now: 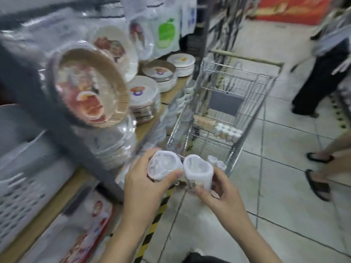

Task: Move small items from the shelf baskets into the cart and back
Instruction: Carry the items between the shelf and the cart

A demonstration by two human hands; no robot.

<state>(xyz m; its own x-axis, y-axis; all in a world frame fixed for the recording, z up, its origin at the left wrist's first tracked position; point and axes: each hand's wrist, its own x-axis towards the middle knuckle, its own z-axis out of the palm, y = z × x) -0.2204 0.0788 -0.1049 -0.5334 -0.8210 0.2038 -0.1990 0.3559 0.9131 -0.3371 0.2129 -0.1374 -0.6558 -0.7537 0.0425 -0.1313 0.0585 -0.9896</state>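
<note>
The left hand (144,185) curls its fingers (171,174) round a wrapped sleeve of white plastic cups (163,167), and the right hand (218,194) grips a second cup sleeve (198,171) — the two packs touch at their rims, held just before the near end of the wire cart (224,111). Inside the cart lie more cup packs (228,132), white ones beside a tan one. Left of the hands, the shelf (171,92) carries stacked paper plates (144,93) — blurred by motion.
</note>
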